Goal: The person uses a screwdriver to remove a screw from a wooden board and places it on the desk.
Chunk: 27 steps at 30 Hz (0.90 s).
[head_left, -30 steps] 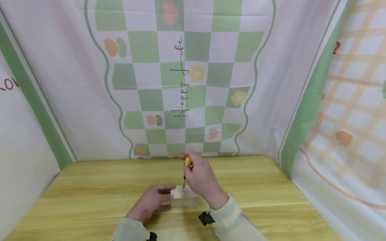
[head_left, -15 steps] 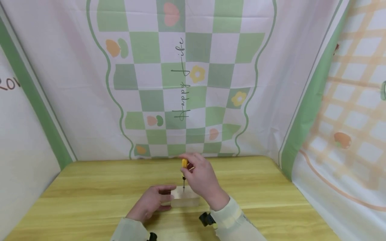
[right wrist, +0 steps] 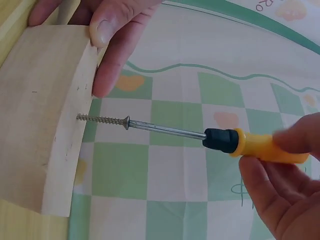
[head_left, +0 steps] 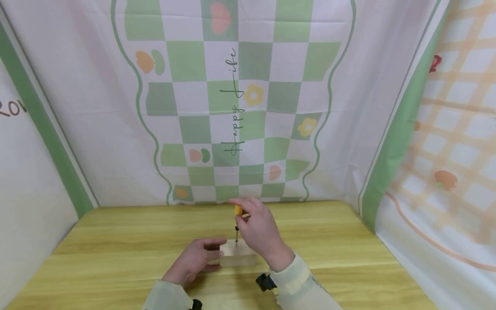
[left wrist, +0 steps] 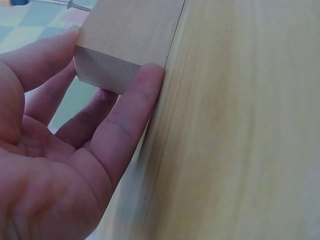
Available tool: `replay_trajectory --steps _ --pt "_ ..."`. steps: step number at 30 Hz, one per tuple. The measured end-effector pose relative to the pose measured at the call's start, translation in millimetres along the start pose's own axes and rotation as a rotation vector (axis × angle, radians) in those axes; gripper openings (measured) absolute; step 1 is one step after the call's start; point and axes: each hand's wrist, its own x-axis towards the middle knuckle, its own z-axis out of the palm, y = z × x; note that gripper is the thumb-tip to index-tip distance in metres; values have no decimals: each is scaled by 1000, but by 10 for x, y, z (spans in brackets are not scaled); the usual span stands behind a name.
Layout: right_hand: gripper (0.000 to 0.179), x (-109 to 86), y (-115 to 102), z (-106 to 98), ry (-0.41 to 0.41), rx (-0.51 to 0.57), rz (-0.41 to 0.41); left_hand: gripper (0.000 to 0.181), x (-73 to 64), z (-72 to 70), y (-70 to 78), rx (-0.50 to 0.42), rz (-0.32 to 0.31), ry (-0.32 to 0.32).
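A pale wooden block (head_left: 238,260) stands on the table, its narrow face turned up. My left hand (head_left: 193,259) grips the block's left end, thumb and fingers spread around its edges; the left wrist view shows fingertips (left wrist: 150,75) on its sides. A long threaded screw (right wrist: 102,119) stands upright in the top face, with much of its thread exposed. Above it, my right hand (head_left: 262,230) holds a screwdriver (right wrist: 167,130) by its yellow handle, thumb and fingers around it. The driver's tip meets the screw head, shaft and screw nearly in line.
The wood-grain table (head_left: 128,245) reaches back to a hanging cloth (head_left: 253,64) with green checks. More printed cloth hangs at both sides. Dark wrist-worn cameras (head_left: 265,282) sit by the sleeves.
The screwdriver's yellow handle has tilted slightly left to near upright and turned a little in my right fingers. My left hand and the block stay in place.
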Motion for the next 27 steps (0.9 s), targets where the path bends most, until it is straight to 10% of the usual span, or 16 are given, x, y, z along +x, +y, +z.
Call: replay_trajectory --steps 27 --pt "43 3 14 39 -4 -40 21 45 -11 1 11 2 9 -7"
